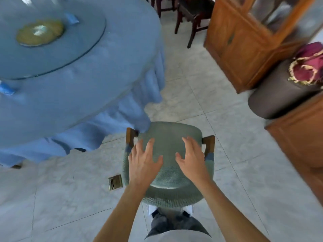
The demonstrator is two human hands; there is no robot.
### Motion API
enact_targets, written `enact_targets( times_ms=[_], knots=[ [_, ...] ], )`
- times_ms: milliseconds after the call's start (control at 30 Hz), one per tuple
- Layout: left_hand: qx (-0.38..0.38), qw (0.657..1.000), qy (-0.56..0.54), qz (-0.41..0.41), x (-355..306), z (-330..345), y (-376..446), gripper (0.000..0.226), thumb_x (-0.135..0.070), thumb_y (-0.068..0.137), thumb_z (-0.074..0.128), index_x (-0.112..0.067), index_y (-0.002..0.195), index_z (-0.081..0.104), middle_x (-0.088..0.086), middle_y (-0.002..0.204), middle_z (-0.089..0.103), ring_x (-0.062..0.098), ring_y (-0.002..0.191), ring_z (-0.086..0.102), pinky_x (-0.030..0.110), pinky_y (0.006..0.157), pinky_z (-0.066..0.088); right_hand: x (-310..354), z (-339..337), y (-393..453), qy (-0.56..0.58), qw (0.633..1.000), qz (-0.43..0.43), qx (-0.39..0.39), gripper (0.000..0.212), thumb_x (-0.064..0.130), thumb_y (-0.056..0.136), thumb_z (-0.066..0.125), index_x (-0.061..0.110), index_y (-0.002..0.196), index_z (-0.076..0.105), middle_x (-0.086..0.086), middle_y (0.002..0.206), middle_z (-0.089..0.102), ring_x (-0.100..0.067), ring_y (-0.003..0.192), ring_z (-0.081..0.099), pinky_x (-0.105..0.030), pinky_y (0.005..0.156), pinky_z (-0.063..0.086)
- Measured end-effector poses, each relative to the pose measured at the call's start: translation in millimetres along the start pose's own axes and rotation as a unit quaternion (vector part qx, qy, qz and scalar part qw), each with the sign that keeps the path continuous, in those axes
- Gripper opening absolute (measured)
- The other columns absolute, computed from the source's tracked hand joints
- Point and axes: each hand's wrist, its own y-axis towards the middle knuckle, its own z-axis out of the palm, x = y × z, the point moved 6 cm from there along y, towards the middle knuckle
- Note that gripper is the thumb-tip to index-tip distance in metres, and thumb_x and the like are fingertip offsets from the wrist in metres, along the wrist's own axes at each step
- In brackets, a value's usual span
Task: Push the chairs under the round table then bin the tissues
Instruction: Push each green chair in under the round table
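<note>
Grey-green woven chair (167,165) faces blue-draped round table (104,88) — your left hand (143,163) and right hand (191,158) spread, poised over its back to push.

A single wide-angle head camera looked steeply down and forward, close above the person's own arms rising from the bottom edge. A green chair (168,165) sat near at lower centre, the round table (73,95) filled the upper left, and a wooden cabinet (244,49) leaned across the upper right.
</note>
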Motion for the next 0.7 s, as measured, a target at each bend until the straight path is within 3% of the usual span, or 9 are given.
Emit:
enact_targets(
  times_ms=[200,300,367,433,467,533,567,600,700],
  knots=[
    [0.097,0.995,0.020,-0.016,15,48,-45,0.067,-0.052,0.085,0.063,-0.032,0.144,0.037,0.010,0.154,0.033,0.034,0.140,0.034,0.055,0.110,0.033,-49,28,-50,-0.029,0.992,0.119,0.019,0.061,0.037,0.088,0.063,0.018,0.141,0.040,-0.010,0.147,0.042,-0.033,0.133,0.042,-0.056,0.104,0.042],
    [0.121,0.985,-0.029,-0.121,44,66,-72,0.071,-0.043,0.083,0.070,-0.032,0.145,0.036,0.011,0.157,0.025,0.035,0.144,0.022,0.056,0.114,0.023,-81,44,-85,-0.026,0.969,0.243,0.041,0.068,0.035,0.089,0.061,0.017,0.147,0.031,-0.014,0.154,0.029,-0.039,0.137,0.034,-0.061,0.106,0.036],
    [0.125,0.960,-0.093,-0.232,69,74,-89,0.080,-0.035,0.080,0.073,-0.029,0.147,0.029,0.012,0.159,0.015,0.037,0.144,0.017,0.058,0.114,0.020,-94,52,-105,0.043,0.944,0.324,0.037,0.076,0.027,0.089,0.063,0.017,0.151,0.020,-0.016,0.156,0.024,-0.041,0.134,0.036,-0.061,0.103,0.040],
    [0.130,0.920,-0.173,-0.327,88,80,-101,0.093,-0.032,0.078,0.077,-0.025,0.151,0.020,0.011,0.159,0.010,0.039,0.142,0.019,0.057,0.113,0.025,-106,63,-121,0.222,0.875,0.429,0.016,0.078,0.017,0.089,0.061,0.017,0.152,0.015,-0.018,0.150,0.031,-0.038,0.120,0.048,-0.052,0.090,0.050],
    [0.127,0.897,-0.222,-0.361,94,82,-106,0.098,-0.030,0.078,0.079,-0.023,0.153,0.016,0.010,0.157,0.011,0.040,0.140,0.022,0.056,0.111,0.029,-109,74,-131,0.335,0.803,0.493,0.007,0.074,0.015,0.090,0.061,0.018,0.150,0.018,-0.018,0.145,0.037,-0.037,0.113,0.052,-0.049,0.083,0.052],
    [0.109,0.851,-0.322,-0.400,103,89,-108,0.102,-0.024,0.079,0.080,-0.023,0.154,0.011,0.011,0.152,0.020,0.038,0.134,0.034,0.052,0.106,0.039,-104,99,-148,0.509,0.624,0.592,0.017,0.057,0.017,0.092,0.064,0.016,0.139,0.033,-0.022,0.130,0.050,-0.039,0.102,0.062,-0.050,0.074,0.057],
    [0.102,0.828,-0.365,-0.413,106,92,-108,0.102,-0.022,0.079,0.080,-0.027,0.154,0.010,0.011,0.148,0.027,0.037,0.129,0.041,0.051,0.102,0.045,-98,108,-152,0.548,0.580,0.602,0.022,0.050,0.018,0.092,0.066,0.015,0.132,0.038,-0.022,0.124,0.054,-0.041,0.098,0.065,-0.052,0.073,0.059],
    [0.100,0.805,-0.399,-0.427,107,95,-109,0.101,-0.020,0.080,0.079,-0.031,0.153,0.010,0.011,0.145,0.032,0.035,0.123,0.048,0.050,0.096,0.052,-97,114,-154,0.558,0.576,0.598,0.019,0.046,0.016,0.091,0.067,0.015,0.128,0.040,-0.022,0.120,0.056,-0.042,0.096,0.066,-0.054,0.073,0.060],
    [0.112,0.744,-0.452,-0.479,109,101,-110,0.084,-0.015,0.084,0.075,-0.032,0.145,0.020,0.010,0.130,0.046,0.031,0.096,0.065,0.042,0.065,0.060,-98,121,-149,0.542,0.613,0.575,-0.011,0.047,0.008,0.088,0.069,0.018,0.123,0.040,-0.017,0.119,0.055,-0.043,0.101,0.063,-0.053,0.069,0.061]
  ],
)
